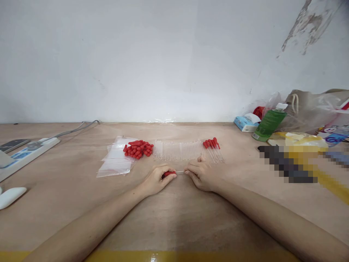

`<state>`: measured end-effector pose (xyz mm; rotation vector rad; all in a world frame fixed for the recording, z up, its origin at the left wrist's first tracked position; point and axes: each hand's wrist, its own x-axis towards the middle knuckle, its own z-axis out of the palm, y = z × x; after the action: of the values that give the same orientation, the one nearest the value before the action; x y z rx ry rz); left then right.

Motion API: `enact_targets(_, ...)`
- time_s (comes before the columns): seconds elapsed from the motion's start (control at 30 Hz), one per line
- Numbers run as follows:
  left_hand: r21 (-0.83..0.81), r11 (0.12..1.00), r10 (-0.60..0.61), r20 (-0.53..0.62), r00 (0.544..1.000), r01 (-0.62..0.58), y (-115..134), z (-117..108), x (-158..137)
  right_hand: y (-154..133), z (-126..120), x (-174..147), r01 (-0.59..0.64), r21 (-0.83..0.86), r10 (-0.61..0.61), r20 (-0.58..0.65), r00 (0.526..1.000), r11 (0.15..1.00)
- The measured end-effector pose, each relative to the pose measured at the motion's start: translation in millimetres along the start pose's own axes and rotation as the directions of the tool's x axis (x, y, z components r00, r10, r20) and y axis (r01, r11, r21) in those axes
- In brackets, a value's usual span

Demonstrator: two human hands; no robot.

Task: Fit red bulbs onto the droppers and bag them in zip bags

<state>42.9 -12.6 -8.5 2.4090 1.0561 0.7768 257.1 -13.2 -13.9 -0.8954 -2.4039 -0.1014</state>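
A red rubber bulb is pinched in my left hand, low over the middle of the table. My right hand grips the far end of a thin clear dropper tube, whose other end meets the bulb. How deep the tube sits in the bulb is hidden by my fingers. Beyond my hands lies a row of clear tubes. Left of it, a pile of loose red bulbs rests partly on clear plastic bags. To the right are several tubes with red bulbs on their ends.
A white power strip with a grey cable and a white computer mouse lie on the left. At the right stand a tissue pack, a green bottle and plastic bags. A wall closes off the back.
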Motion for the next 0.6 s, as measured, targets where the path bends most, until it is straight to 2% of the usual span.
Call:
enact_targets(0.13,0.036,0.996,0.079,-0.01,0.997,-0.079,1,1,-1,-4,-2,1,-0.112,0.136,0.095,0.126,0.987,0.984)
enact_targets(0.37,0.083,0.978,0.191,0.027,0.981,-0.192,3,-3,-3,-8,1,7,-0.352,0.323,0.259,0.297,0.919,0.878)
enact_targets(0.5,0.101,0.967,0.228,0.056,0.972,-0.233,-1,-2,-1,-11,2,10,-0.431,0.375,0.299,0.361,0.883,0.821)
enact_targets(0.6,0.112,0.967,0.228,0.029,0.973,-0.23,-6,0,1,-11,-2,13,-0.432,0.35,0.31,0.353,0.883,0.831)
